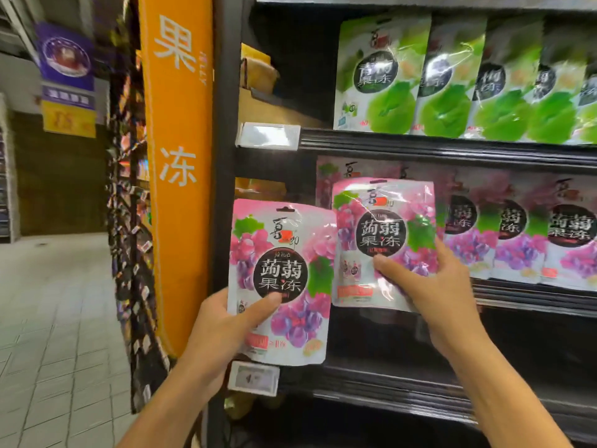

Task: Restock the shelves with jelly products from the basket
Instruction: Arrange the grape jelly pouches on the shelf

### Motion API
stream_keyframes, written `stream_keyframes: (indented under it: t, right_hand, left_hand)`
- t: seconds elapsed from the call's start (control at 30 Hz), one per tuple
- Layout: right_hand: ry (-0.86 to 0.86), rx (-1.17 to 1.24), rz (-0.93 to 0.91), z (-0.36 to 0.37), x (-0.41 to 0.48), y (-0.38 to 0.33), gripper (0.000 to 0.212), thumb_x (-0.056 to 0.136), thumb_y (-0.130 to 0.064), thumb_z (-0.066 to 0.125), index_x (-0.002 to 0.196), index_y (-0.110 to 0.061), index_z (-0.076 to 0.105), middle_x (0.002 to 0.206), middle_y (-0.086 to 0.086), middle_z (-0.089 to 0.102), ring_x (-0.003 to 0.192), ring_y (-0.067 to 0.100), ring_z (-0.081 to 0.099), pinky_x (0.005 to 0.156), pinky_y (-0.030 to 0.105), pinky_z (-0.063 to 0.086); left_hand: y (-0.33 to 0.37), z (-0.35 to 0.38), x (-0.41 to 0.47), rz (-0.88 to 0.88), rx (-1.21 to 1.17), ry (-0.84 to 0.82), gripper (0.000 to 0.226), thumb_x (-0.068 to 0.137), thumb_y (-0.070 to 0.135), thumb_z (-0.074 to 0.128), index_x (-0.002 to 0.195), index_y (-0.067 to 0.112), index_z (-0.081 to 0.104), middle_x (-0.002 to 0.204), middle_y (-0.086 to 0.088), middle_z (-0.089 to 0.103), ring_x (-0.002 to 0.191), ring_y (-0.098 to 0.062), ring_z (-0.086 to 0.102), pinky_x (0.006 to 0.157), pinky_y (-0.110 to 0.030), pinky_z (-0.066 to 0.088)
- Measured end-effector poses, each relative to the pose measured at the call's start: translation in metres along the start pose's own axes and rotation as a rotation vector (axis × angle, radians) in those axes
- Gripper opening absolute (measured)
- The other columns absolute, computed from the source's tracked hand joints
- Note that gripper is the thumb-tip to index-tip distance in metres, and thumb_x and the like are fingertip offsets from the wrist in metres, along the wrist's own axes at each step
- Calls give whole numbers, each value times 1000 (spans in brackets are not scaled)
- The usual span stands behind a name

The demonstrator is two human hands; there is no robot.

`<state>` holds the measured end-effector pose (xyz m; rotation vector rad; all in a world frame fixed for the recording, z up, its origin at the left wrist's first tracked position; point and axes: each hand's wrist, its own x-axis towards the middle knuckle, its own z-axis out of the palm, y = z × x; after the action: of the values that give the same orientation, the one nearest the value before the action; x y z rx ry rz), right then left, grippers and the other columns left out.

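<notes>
My left hand (pixel 226 328) grips a pink grape jelly pouch (pixel 284 253) by its lower left corner, thumb across the front, in front of the shelf's left end. My right hand (pixel 429 286) holds a second, identical pink pouch (pixel 384 221) by its lower right part, raised against the middle shelf. Behind it stands a row of the same pink pouches (pixel 517 234) on the middle shelf (pixel 533 292). The basket is out of view.
Green grape jelly pouches (pixel 452 79) fill the upper shelf (pixel 452 147). An orange pillar sign (pixel 177 156) stands left of the shelving, with an aisle floor (pixel 58 318) beyond. Price tags (pixel 268 135) clip to the shelf edges. The shelf below is dark.
</notes>
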<state>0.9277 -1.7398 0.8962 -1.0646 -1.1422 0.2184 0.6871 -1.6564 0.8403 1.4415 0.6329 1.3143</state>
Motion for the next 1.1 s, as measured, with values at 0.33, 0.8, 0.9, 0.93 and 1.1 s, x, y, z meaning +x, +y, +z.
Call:
stream_keyframes:
  t: [0.33, 0.8, 0.9, 0.93, 1.1]
  right_hand:
    - [39, -96, -23, 59, 62, -11, 37, 63, -27, 92, 90, -22, 68, 75, -10, 74, 61, 1, 67, 48, 14, 47]
    - [148, -268, -225, 102, 65, 13, 52, 73, -5, 81, 115, -18, 53, 88, -3, 66, 75, 14, 62, 57, 17, 48]
    - [120, -250, -234, 101, 59, 19, 60, 76, -9, 82, 125, -18, 48, 100, -3, 65, 83, 14, 65, 74, 28, 54]
    - [111, -258, -230, 99, 57, 19, 61, 77, -12, 82, 126, -18, 46, 104, -4, 65, 92, 17, 65, 81, 33, 54]
    - [131, -295, -290, 87, 50, 17, 58, 78, -11, 81, 126, -14, 48, 94, -25, 57, 85, -10, 61, 71, 4, 45]
  left_hand:
    - [7, -12, 14, -6, -59, -59, 54, 66, 42, 75, 113, 19, 66, 97, -2, 78, 85, -19, 75, 56, -22, 56]
    - [-4, -16, 29, 1, -50, -45, 57, 60, 48, 75, 111, 23, 67, 96, -1, 78, 84, -19, 75, 56, -22, 56]
    - [-5, -14, 31, 0, -37, -48, 55, 64, 47, 74, 113, 23, 66, 97, 0, 78, 85, -18, 75, 56, -21, 56]
    - [-5, -12, 31, -3, -34, -51, 54, 66, 46, 73, 114, 23, 66, 97, 0, 78, 86, -18, 75, 57, -21, 56]
    - [-8, -6, 32, -22, -9, -52, 52, 69, 45, 71, 116, 23, 65, 99, 2, 77, 89, -17, 75, 62, -27, 58]
